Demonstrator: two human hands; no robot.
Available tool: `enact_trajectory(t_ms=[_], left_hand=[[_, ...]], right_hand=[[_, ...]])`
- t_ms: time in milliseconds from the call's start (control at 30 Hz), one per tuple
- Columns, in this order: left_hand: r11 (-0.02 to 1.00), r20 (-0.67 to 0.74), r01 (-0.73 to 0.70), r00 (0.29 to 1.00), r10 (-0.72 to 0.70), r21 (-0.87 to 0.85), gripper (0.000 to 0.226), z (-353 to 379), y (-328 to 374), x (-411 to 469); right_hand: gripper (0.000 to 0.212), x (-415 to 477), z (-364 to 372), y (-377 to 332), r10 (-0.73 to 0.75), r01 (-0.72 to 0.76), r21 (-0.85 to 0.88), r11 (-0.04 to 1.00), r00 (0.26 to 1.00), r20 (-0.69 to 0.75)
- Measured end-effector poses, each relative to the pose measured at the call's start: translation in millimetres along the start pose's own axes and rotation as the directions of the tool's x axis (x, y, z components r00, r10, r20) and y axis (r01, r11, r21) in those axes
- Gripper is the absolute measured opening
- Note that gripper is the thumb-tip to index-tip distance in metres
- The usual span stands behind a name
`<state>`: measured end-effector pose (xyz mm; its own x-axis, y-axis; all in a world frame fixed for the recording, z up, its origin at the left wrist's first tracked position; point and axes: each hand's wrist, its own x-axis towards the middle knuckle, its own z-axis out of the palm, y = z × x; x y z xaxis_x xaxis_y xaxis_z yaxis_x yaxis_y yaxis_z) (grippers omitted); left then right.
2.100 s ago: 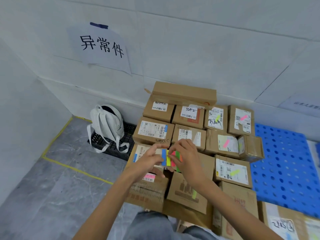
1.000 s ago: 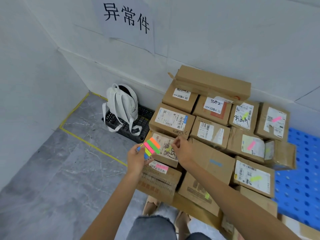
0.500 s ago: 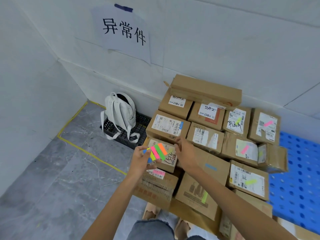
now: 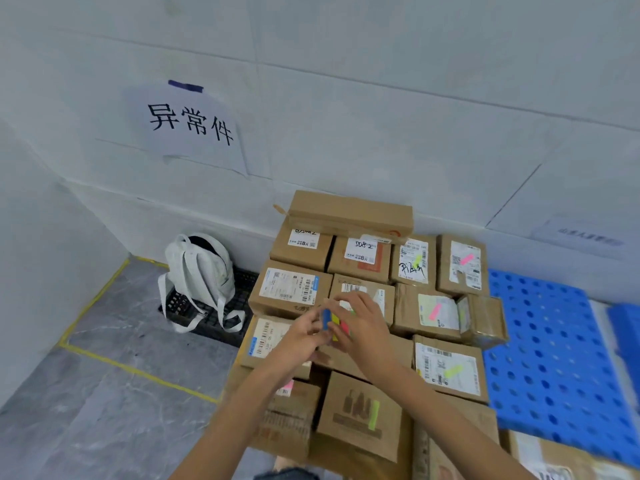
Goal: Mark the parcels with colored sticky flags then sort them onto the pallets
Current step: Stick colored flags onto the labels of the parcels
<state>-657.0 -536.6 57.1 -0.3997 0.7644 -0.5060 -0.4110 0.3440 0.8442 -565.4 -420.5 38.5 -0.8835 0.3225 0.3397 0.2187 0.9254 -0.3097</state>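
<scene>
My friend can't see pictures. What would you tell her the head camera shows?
A left hand and a right hand together hold a pad of colored sticky flags above piled cardboard parcels, several already flagged. A white backpack sits to the left, a blue pallet to the right.

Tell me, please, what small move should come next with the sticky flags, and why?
Probably peel one flag free with the right hand. The left hand holds the pad of flags, the right pinches at its top, and the parcel marked 5082 shows no flag yet.
</scene>
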Motion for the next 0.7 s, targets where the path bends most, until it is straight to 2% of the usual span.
enact_trajectory(t_ms=[200, 300, 400, 500, 700], left_hand=[[0.993, 0.073, 0.060, 0.996, -0.052, -0.105, 0.039, 15, 6, 3], [0.980, 0.098, 0.087, 0.993, -0.070, -0.179, 0.033, 22, 9, 5], [0.962, 0.131, 0.136, 0.986, -0.107, -0.239, 0.027, 29, 7, 3], [0.958, 0.123, 0.179, 0.980, -0.154, -0.224, 0.029, 35, 0, 2], [0.952, 0.036, 0.262, 0.965, -0.260, -0.161, 0.033, 39, -5, 15]], right_hand=[[0.037, -5, -9, 18, -0.031, 0.030, -0.045, 0.999, 0.999, -0.040], [0.028, -11, -12, 22, -0.012, 0.013, 0.007, 1.000, 0.996, -0.083], [0.020, -19, -16, 23, 0.058, -0.053, 0.092, 0.994, 0.997, -0.055], [0.020, -25, -17, 22, 0.107, -0.108, 0.138, 0.985, 0.994, 0.017], [0.022, -31, -15, 25, 0.097, -0.106, 0.178, 0.978, 0.994, 0.060]])
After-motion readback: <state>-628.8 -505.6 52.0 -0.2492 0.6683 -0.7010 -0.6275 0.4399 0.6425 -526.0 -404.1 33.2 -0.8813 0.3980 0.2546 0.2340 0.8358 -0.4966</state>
